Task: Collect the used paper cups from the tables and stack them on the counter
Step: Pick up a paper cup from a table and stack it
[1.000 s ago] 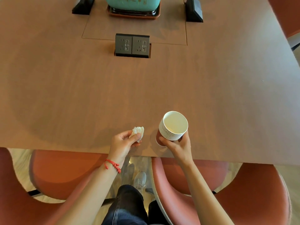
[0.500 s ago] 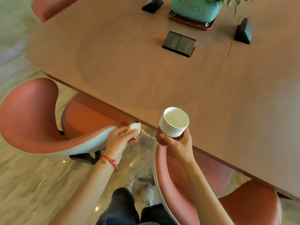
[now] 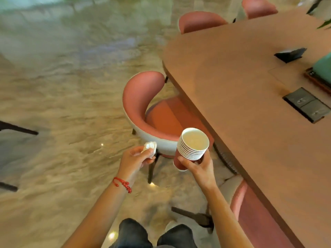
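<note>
A stack of several nested paper cups [image 3: 192, 146], red outside and white inside, tilts toward me above the floor, left of the table. My right hand [image 3: 198, 166] grips the stack from below, fingers curled round the bottom cup. My left hand [image 3: 137, 158], with a red cord at its wrist, pinches a crumpled white tissue [image 3: 150, 146] just left of the cups. Both hands are off the table, over the marble floor.
The long brown table [image 3: 250, 113] runs along the right, with a black socket panel [image 3: 307, 107] and a teal planter [image 3: 322, 68]. Pink chairs stand at its edge: one ahead [image 3: 143, 104], one at lower right [image 3: 256, 217], more at the far end [image 3: 200, 21]. Marble floor spreads to the left.
My view has swung left, away from the table toward the floor. Both hands have come off the table edge, keeping the cup stack and the tissue in hand.
</note>
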Demonstrator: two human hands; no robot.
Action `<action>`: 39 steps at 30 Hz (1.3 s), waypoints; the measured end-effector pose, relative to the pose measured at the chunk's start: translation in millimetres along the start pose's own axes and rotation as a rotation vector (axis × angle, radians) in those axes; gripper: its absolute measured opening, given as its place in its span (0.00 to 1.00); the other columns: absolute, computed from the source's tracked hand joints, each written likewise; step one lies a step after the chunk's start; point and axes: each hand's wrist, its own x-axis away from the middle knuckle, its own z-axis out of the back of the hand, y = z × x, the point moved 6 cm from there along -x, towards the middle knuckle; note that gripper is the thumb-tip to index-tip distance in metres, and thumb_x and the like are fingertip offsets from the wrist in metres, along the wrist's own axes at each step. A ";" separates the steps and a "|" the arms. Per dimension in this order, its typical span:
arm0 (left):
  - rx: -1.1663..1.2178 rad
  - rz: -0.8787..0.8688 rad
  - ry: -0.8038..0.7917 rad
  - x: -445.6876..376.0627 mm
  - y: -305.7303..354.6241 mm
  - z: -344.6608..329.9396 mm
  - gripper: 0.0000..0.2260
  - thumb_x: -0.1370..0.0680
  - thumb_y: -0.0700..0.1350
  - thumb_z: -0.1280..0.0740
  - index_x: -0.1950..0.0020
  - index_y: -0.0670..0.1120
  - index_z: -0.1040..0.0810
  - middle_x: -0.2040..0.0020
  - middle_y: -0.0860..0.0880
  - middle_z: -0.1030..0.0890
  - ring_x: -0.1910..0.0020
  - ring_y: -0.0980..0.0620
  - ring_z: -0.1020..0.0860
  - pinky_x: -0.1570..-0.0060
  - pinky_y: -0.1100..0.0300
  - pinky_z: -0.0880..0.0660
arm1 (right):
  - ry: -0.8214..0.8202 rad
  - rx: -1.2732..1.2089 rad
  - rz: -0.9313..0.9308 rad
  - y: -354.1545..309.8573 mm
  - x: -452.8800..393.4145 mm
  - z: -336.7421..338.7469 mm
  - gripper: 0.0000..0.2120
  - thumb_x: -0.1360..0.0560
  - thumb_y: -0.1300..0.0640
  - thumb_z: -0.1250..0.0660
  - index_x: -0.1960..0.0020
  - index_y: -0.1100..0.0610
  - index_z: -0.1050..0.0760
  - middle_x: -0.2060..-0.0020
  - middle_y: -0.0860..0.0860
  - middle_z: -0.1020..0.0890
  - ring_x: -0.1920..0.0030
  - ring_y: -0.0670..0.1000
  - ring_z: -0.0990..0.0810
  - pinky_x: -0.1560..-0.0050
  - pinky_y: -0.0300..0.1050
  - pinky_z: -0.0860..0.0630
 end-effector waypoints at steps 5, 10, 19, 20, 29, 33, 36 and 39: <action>0.082 -0.039 0.143 -3.3 23.1 110.2 0.04 0.28 0.34 0.32 0.61 0.40 0.19 0.71 0.48 0.19 0.71 0.54 0.21 0.67 0.64 0.21 | -0.180 0.057 0.029 -15.9 -7.9 -112.6 0.34 0.38 0.55 0.21 0.36 0.55 0.30 0.45 0.48 0.20 0.44 0.46 0.21 0.46 0.39 0.23; 0.157 -0.067 0.330 4.8 33.7 214.8 0.03 0.28 0.35 0.31 0.60 0.41 0.18 0.64 0.44 0.19 0.66 0.51 0.21 0.67 0.65 0.22 | -0.361 0.072 0.057 -28.1 -5.8 -225.3 0.29 0.36 0.62 0.22 0.40 0.49 0.29 0.46 0.45 0.20 0.45 0.41 0.21 0.44 0.42 0.24; 0.327 -0.113 0.679 50.9 27.9 345.6 0.05 0.27 0.36 0.32 0.54 0.36 0.19 0.61 0.42 0.19 0.65 0.51 0.19 0.64 0.65 0.21 | -0.749 0.149 0.145 -42.1 21.9 -384.5 0.35 0.37 0.57 0.22 0.35 0.49 0.34 0.47 0.37 0.24 0.47 0.30 0.25 0.56 0.25 0.27; 0.359 -0.118 0.723 57.2 25.7 354.5 0.05 0.27 0.36 0.32 0.54 0.36 0.19 0.61 0.42 0.19 0.64 0.50 0.19 0.64 0.65 0.21 | -0.796 0.158 0.148 -42.0 25.3 -399.5 0.35 0.37 0.57 0.22 0.36 0.48 0.34 0.48 0.36 0.25 0.48 0.28 0.26 0.57 0.24 0.27; 0.588 -0.190 1.126 111.4 3.2 408.4 0.04 0.27 0.36 0.31 0.61 0.38 0.20 0.62 0.42 0.18 0.66 0.52 0.18 0.63 0.63 0.20 | -1.284 0.244 0.167 -45.4 65.3 -507.8 0.34 0.39 0.55 0.20 0.39 0.42 0.33 0.46 0.38 0.22 0.46 0.36 0.23 0.55 0.29 0.24; 0.674 -0.215 1.258 137.8 -12.4 417.2 0.06 0.27 0.36 0.31 0.64 0.41 0.19 0.64 0.44 0.18 0.65 0.52 0.18 0.63 0.63 0.20 | -1.454 0.264 0.186 -44.4 93.1 -542.0 0.34 0.39 0.56 0.20 0.37 0.47 0.30 0.46 0.42 0.20 0.45 0.41 0.21 0.52 0.34 0.22; 0.709 -0.222 1.337 158.5 -21.9 428.7 0.08 0.27 0.37 0.31 0.65 0.43 0.18 0.67 0.47 0.17 0.66 0.52 0.18 0.65 0.64 0.21 | -1.545 0.285 0.194 -43.5 122.6 -566.9 0.36 0.45 0.46 0.21 0.39 0.46 0.29 0.47 0.44 0.19 0.46 0.44 0.21 0.51 0.38 0.23; 0.758 -0.237 1.403 176.3 -28.8 452.1 0.07 0.27 0.36 0.32 0.64 0.42 0.18 0.67 0.48 0.16 0.66 0.53 0.18 0.65 0.65 0.21 | -1.634 0.298 0.201 -40.5 154.0 -596.3 0.35 0.47 0.42 0.23 0.42 0.42 0.29 0.48 0.44 0.19 0.46 0.43 0.20 0.51 0.39 0.22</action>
